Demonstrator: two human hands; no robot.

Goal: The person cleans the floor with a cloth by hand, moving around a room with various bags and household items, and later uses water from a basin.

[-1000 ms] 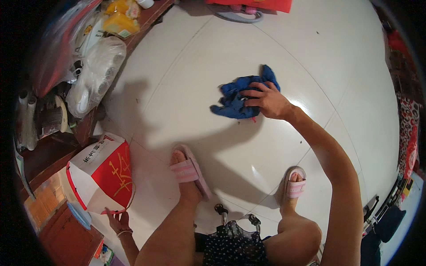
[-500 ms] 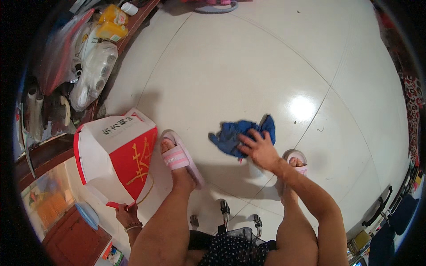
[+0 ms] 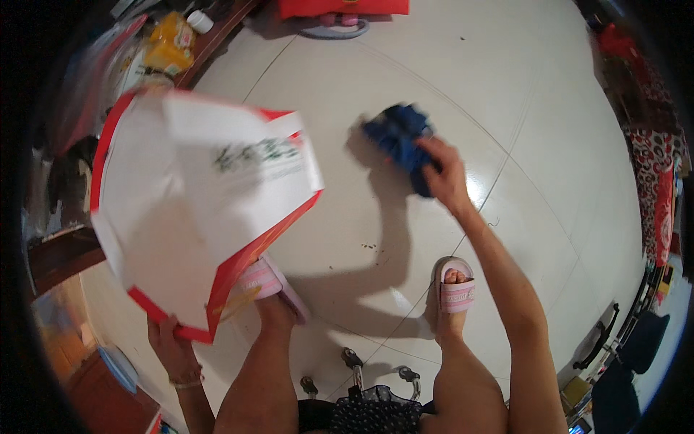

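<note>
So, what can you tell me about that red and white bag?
The bag looks like stiff paper, white and red, with dark print on a white panel and what seems a thin yellowish cord. It is tilted, red-edged mouth open, slightly blurred. The left hand grips its lower rim; from above, it partly hides the left slipper.

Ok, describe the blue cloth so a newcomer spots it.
On the tiled floor, find the pink slippers. Beyond them, the right hand grips the cloth. Crumpled dark blue sets it apart from the red-and-white bag in the left hand.

1 bag (image 3: 206, 195), apparently 1 cloth (image 3: 405, 141)
</note>
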